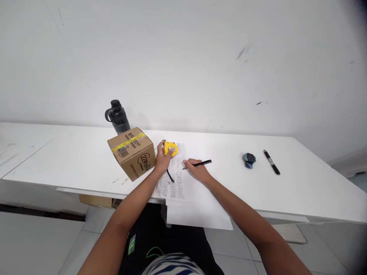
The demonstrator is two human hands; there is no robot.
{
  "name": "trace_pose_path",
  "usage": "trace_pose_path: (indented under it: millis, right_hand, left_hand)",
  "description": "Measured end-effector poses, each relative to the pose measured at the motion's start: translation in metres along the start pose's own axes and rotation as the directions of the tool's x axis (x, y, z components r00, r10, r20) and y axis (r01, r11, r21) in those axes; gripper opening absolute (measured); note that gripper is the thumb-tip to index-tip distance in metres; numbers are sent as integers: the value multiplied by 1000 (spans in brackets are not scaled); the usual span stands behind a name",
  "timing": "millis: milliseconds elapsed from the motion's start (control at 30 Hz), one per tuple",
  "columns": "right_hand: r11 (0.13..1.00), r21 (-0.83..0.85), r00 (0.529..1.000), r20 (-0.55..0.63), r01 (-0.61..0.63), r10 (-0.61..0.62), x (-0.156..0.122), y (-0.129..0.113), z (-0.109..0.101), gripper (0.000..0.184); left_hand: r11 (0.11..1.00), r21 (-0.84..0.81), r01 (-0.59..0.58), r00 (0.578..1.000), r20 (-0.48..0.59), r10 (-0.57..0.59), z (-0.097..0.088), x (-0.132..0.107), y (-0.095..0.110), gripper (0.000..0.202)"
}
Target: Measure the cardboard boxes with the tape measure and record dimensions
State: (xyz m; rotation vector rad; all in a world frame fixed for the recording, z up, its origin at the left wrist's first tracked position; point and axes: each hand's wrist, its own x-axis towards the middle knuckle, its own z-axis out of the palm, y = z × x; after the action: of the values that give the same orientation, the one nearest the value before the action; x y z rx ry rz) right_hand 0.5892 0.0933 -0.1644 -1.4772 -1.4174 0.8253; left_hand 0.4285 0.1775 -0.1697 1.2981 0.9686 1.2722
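Note:
My left hand (163, 158) is closed around a yellow tape measure (171, 148), its black strap (170, 175) hanging down over the paper. Between the fingers of my right hand (197, 170) is a black pen (203, 163), its tip close to the sheet; whether it touches I cannot tell. Under both hands lies a paper sheet (174, 185) with dense columns of marks on its left part. A lower blank sheet (197, 215) sticks out past the table's front edge. Just left of my left hand stands a brown cardboard box (137, 154) with yellow tape across its top.
A dark water bottle (119, 119) stands behind the box near the wall. To the right lie a blue wristwatch (249, 160) and a black marker-like pen (271, 162). The white table (86, 152) runs along the wall (183, 65). Below it, another cardboard box (96, 200) shows.

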Motion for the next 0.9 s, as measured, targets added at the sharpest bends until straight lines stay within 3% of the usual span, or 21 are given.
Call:
trace_pose_path:
  millis: [167, 333, 800, 900]
  right_hand:
    - [1000, 20, 995, -98, -11, 13, 0, 2, 1, 43]
    - [1000, 22, 999, -51, -10, 11, 1, 4, 1, 41]
    - [999, 47, 988, -156, -15, 22, -1, 3, 2, 43]
    - [999, 53, 993, -117, -6, 12, 0, 4, 2, 42]
  left_hand:
    - [1000, -2, -5, 1000, -9, 5, 0, 0, 0, 66]
    - [1000, -11, -11, 1000, 0, 11, 0, 1, -1, 65]
    - [999, -27, 22, 999, -41, -24, 3, -1, 2, 60]
    - [1000, -22, 17, 999, -40, -18, 3, -1, 2, 60]
